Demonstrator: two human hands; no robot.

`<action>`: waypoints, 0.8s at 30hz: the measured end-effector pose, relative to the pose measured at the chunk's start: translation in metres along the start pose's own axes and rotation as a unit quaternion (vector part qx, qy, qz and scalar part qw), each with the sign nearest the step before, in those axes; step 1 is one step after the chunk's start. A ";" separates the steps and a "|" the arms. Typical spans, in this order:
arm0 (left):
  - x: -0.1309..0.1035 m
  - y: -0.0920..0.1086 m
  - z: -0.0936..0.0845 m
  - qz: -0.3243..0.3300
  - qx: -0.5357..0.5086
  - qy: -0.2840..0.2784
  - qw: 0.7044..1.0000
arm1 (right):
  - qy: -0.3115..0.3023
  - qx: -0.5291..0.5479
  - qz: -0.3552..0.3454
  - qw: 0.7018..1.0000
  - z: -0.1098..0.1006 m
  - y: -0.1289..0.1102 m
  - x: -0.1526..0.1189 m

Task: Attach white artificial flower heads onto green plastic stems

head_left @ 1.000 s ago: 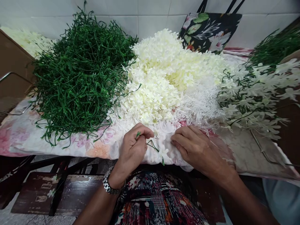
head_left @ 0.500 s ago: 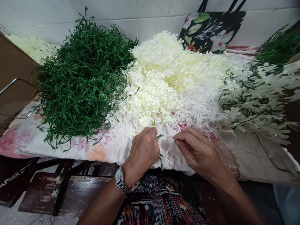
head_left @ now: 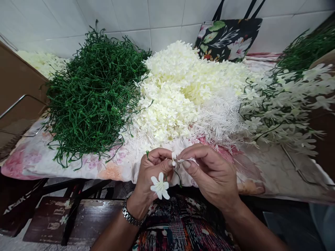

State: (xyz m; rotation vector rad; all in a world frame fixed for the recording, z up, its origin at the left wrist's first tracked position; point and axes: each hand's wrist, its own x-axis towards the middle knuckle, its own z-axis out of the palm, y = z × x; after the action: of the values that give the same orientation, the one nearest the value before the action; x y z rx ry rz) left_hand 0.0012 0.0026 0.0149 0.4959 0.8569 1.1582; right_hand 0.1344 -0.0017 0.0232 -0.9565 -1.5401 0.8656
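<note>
My left hand (head_left: pixel 154 174), with a watch on its wrist, is closed around a thin green stem (head_left: pixel 179 178). A white flower (head_left: pixel 160 186) with open petals hangs at the front of that hand. Between the fingertips of both hands is a small white blossom (head_left: pixel 174 159). My right hand (head_left: pixel 211 170) pinches a thin white piece (head_left: pixel 187 160) against this blossom. Beyond the hands lie a heap of cream-white flowers (head_left: pixel 170 108) and a pile of thin white pieces (head_left: pixel 220 115).
A large heap of green stems (head_left: pixel 91 97) covers the left of the floral cloth (head_left: pixel 112 171). Assembled white flowers (head_left: pixel 282 104) stand at the right by a metal wire frame (head_left: pixel 295 167). Behind them is a dark floral bag (head_left: pixel 227 40). A brown box (head_left: pixel 21 76) borders the left.
My left hand has turned over, bringing a white flower into view. My right hand has come in to meet it, and a blossom now shows between the fingertips. The view has shifted slightly.
</note>
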 end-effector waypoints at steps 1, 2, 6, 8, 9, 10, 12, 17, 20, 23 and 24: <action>-0.001 -0.002 -0.001 0.007 -0.008 -0.003 1.000 | 0.003 -0.004 -0.012 1.000 0.002 0.001 0.000; -0.002 -0.004 -0.001 0.014 -0.012 -0.005 1.000 | 0.007 -0.008 -0.020 1.000 0.004 0.002 -0.001; -0.005 -0.008 -0.003 0.029 0.003 0.009 1.000 | 0.019 -0.023 -0.043 0.999 0.006 0.005 -0.004; -0.007 -0.009 -0.004 0.036 0.010 0.022 0.999 | 0.015 -0.033 -0.053 0.998 0.007 0.006 -0.005; -0.008 -0.009 -0.005 0.040 0.012 0.026 0.999 | 0.013 -0.039 -0.058 0.997 0.007 0.007 -0.006; -0.008 -0.009 -0.005 0.044 0.014 0.029 0.999 | 0.011 -0.045 -0.064 0.997 0.007 0.007 -0.007; -0.009 -0.010 -0.007 0.055 0.022 0.034 0.998 | 0.007 -0.056 -0.076 0.995 0.007 0.006 -0.008; -0.011 -0.011 -0.006 0.105 0.040 0.051 0.992 | -0.004 -0.088 -0.120 0.989 0.007 0.005 -0.007; -0.012 -0.009 -0.003 0.120 0.052 0.060 0.990 | -0.005 -0.108 -0.148 0.983 0.006 0.006 -0.006; -0.012 -0.008 0.000 0.125 0.048 0.061 0.989 | -0.007 -0.124 -0.170 0.978 0.006 0.008 -0.008; -0.012 -0.008 0.000 0.126 0.044 0.058 0.989 | -0.007 -0.127 -0.175 0.976 0.006 0.009 -0.009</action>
State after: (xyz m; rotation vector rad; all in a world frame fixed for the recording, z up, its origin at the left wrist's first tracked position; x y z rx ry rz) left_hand 0.0044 -0.0109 0.0132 0.6278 0.9684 1.3961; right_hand 0.1301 -0.0060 0.0106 -0.8218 -1.7937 0.4346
